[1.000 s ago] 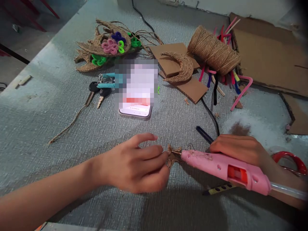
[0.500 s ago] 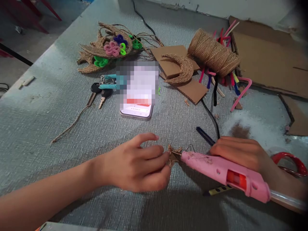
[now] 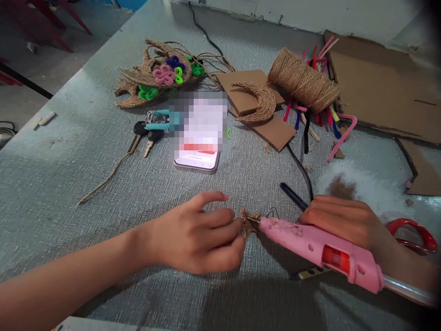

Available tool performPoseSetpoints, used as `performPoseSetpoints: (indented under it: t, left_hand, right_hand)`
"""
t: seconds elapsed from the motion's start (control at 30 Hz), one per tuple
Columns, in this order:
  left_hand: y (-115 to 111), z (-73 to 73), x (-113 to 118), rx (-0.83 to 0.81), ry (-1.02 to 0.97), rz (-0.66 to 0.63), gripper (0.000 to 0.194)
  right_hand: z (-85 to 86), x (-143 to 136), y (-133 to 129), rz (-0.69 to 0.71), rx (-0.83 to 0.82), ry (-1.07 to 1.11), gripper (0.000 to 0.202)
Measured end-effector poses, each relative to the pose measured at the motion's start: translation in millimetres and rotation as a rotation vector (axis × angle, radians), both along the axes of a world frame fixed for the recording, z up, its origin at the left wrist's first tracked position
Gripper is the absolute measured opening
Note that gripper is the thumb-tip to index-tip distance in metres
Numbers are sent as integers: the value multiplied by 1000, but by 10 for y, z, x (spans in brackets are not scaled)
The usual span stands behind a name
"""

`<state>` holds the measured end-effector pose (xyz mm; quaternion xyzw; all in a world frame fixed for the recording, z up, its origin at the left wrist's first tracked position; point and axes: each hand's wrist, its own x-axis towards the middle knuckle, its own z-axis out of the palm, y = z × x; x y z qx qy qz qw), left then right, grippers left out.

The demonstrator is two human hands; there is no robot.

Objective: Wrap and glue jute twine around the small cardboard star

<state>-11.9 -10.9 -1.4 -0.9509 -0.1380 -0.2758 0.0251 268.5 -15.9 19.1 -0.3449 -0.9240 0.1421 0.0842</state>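
Note:
Near the centre, my left hand point(image 3: 203, 236) has its fingers closed on a small star-like piece of cardboard edged with twine point(image 3: 251, 223); part of that piece is hidden behind the fingertips. My right hand point(image 3: 344, 225) is wrapped round a pink glue gun point(image 3: 320, 250), which points left. Its metal nozzle touches or nearly touches the small piece. A clear glue stick point(image 3: 408, 290) sticks out of the gun's rear end.
Behind the hands lie a phone point(image 3: 197, 161), keys point(image 3: 149, 142), twine shapes with fuzzy flowers point(image 3: 163, 74), a twine crescent point(image 3: 267, 103), a twine spool point(image 3: 303, 80) and cardboard point(image 3: 386, 82). Red-handled scissors point(image 3: 429, 241) and a dark pen point(image 3: 292, 195) lie near my right hand.
The view has shifted slightly, so the objects at the back appear a little lower. Both hands and the glue gun hold nearly the same position.

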Motion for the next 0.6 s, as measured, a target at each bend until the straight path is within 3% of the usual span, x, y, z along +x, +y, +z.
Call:
performPoseSetpoints:
  t: [0.13,0.6]
  left_hand:
    - [5,-11,-3,5,5,-3,11]
    - [-12,-17,-12,-2,6,-3,10]
  right_hand:
    - [8,7,-2,2,-63,101,24]
    - [35,19,-27,-4,-56,108,17]
